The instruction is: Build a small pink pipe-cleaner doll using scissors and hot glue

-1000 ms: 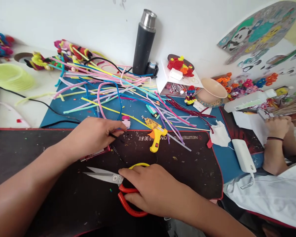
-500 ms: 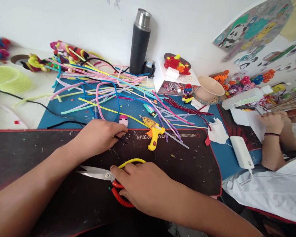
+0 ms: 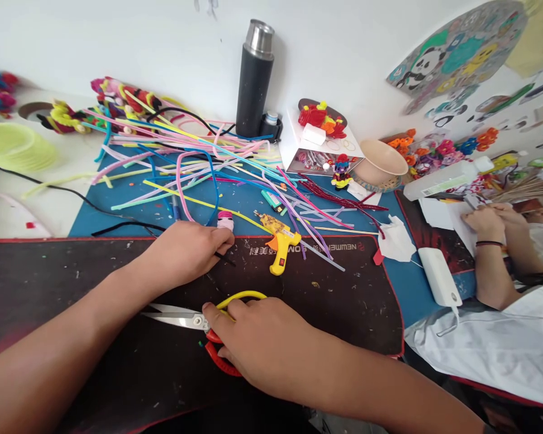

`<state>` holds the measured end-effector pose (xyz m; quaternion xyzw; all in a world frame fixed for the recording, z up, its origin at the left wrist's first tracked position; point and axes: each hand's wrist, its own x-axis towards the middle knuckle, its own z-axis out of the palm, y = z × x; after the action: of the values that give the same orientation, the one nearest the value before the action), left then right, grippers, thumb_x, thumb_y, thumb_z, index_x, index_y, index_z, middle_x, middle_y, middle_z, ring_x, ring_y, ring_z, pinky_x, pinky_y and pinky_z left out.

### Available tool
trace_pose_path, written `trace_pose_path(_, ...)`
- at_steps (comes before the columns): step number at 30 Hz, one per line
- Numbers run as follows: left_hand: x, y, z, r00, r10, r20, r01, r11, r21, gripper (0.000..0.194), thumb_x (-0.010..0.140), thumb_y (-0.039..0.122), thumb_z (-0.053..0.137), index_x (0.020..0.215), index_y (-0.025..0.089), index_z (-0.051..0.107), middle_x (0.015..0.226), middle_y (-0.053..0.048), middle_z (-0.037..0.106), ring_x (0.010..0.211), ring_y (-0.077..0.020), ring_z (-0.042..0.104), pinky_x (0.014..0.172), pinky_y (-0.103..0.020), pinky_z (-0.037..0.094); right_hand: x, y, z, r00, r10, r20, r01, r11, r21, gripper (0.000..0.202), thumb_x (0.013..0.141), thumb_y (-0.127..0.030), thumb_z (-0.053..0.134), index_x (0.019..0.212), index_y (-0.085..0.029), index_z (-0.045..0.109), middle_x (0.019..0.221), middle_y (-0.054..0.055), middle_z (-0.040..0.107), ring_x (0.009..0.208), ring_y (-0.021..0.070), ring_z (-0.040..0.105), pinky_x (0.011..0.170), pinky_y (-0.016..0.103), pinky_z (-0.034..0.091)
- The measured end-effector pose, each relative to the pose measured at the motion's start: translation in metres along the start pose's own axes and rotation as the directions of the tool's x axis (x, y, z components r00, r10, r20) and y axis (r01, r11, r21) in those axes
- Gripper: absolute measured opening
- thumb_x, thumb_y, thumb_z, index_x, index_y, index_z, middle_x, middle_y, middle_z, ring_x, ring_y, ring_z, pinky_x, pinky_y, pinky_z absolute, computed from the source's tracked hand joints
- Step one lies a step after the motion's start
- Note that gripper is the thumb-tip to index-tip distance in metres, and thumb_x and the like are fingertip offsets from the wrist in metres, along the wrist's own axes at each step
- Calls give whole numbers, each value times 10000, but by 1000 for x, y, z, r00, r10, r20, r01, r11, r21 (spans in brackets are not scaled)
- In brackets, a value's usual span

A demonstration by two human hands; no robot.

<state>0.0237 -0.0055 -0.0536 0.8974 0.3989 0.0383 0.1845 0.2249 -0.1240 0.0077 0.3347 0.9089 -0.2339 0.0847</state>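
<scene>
My left hand (image 3: 192,250) is pinching a black fuzzy stem (image 3: 227,260) just left of the yellow glue gun (image 3: 282,244), and down here, nearer me than the glue gun, my right hand (image 3: 265,343) is clamping round the handles of the scissors (image 3: 181,319), blades sitting slightly parted! A small pink piece (image 3: 225,220) is sitting left of the glue gun, too.

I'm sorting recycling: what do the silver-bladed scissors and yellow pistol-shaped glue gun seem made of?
Silver-bladed scissors: blades probably polished steel, from their metallic sheen; red and yellow handles look like smooth plastic. Yellow pistol-shaped glue gun: likely smooth plastic, given its even colour; nozzle unclear.
</scene>
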Motion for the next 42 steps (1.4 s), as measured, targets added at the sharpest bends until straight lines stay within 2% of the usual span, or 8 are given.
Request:
trace_pose_path(3, 1, 4, -6, 995, -19, 97, 9, 995, 103, 171, 940, 228, 549, 1028, 237, 696, 834, -52, 808, 678, -271, 732, 579, -352, 328, -1, -1, 2, 1000, -12, -5, 12, 1000, -15, 509, 1054, -220, 646, 1522, -53, 539, 1086, 124, 801, 753, 268, 779, 519, 381, 557)
trace_pose_path(7, 2, 6, -10, 993, -44, 111, 33, 995, 96, 150, 929, 235, 572, 1035, 236, 678, 771, -52, 773, 642, -273, 716, 568, -349, 296, 0, -5, 5, 1000, -18, -13, 17, 999, -49, 505, 1045, -202, 639, 1515, -42, 547, 1027, 126, 799, 727, 256, 776, 497, 355, 544)
trace_pose_path(14, 0, 2, -8, 998, -32, 52, 31, 999, 17, 60, 891, 233, 605, 936, 264, 629, 684, -20, 704, 559, -253, 641, 561, -351, 265, 3, -8, 0, 1000, 1, 27, 3, 988, -155, 552, 1042, -169, 630, 1566, -33, 520, 1092, 167, 812, 777, 260, 800, 534, 351, 585)
trace_pose_path(21, -4, 2, -17, 997, -67, 28, 67, 998, -10, 93, 921, 225, 530, 912, 275, 607, 722, -12, 718, 640, -253, 673, 598, -335, 301, 2, -8, 5, 999, 39, 31, -33, 982, -186, 572, 1062, -203, 634, 1598, -72, 484, 1161, 170, 810, 843, 272, 810, 611, 365, 616)
trace_pose_path(26, -5, -2, -17, 997, -67, -43, 64, 996, -69, 130, 909, 215, 548, 963, 276, 649, 776, -8, 754, 670, -248, 696, 617, -321, 331, 0, -10, 15, 1000, 15, 2, -15, 978, -207, 565, 1075, -230, 633, 1593, -54, 488, 1136, 165, 806, 909, 293, 803, 655, 386, 630)
trace_pose_path(34, -8, -11, -17, 980, -111, -163, 75, 974, -212, 192, 942, 298, 572, 1028, 264, 740, 774, -18, 774, 674, -232, 703, 611, -303, 366, 3, -10, 12, 1000, 11, -2, -11, 971, -240, 564, 1052, -223, 665, 1574, -53, 535, 1080, 166, 805, 884, 294, 794, 648, 377, 622)
trace_pose_path(38, -7, -11, -19, 963, -159, -218, 33, 871, -491, 197, 916, 381, 630, 987, 247, 755, 726, -4, 747, 662, -216, 674, 654, -284, 444, 4, -11, -2, 999, 21, 31, -14, 976, -216, 522, 1077, -265, 659, 1549, -62, 564, 1079, 166, 813, 899, 292, 799, 673, 374, 621)
trace_pose_path(42, -7, -6, -28, 947, -248, -203, -2, 629, -777, 178, 832, 401, 744, 884, 232, 764, 762, -15, 749, 721, -213, 659, 697, -283, 498, 1, -15, -27, 999, -4, 52, 10, 992, -125, 445, 1125, -393, 634, 1465, -107, 648, 1129, 138, 826, 937, 284, 804, 676, 365, 610)
